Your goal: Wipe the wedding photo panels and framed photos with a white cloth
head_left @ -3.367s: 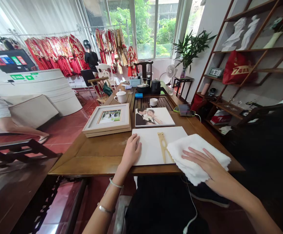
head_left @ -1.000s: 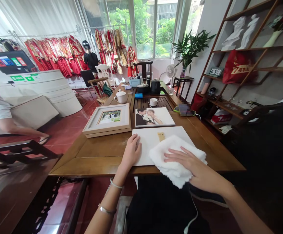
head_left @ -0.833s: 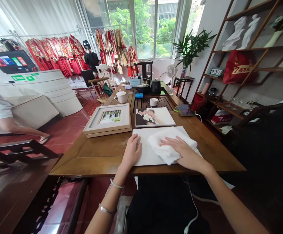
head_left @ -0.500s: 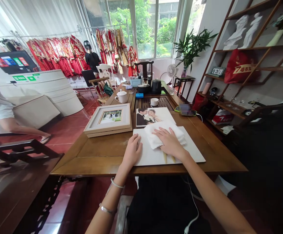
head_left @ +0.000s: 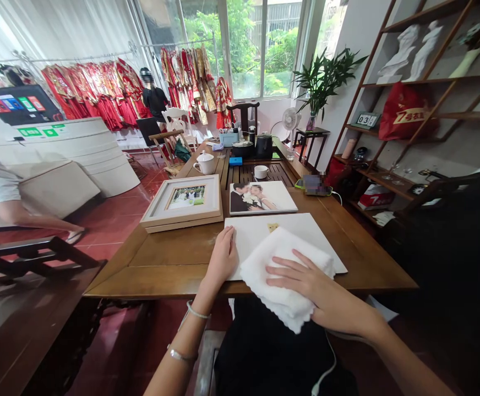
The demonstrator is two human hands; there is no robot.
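A white board lies flat at the near end of the wooden table, with a small yellowish patch on its face. My left hand is closed at the board's left edge, fingers together along it. Under my right hand is a folded white cloth; the fingers spread over it and press on it, and the thumb is hidden. The cloth covers the board's near right part and hangs past the near edge. Just beyond the board lies a photo panel of a couple.
Stacked picture frames sit left of the photo panel. Farther along the table are a lidded white cup, a small white bowl, a blue box and a phone with a cable. Two people are off to the left.
My right hand has drawn the cloth toward me, from the board's far part to past its near edge. The yellowish patch now shows near the far edge. My left hand stays put.
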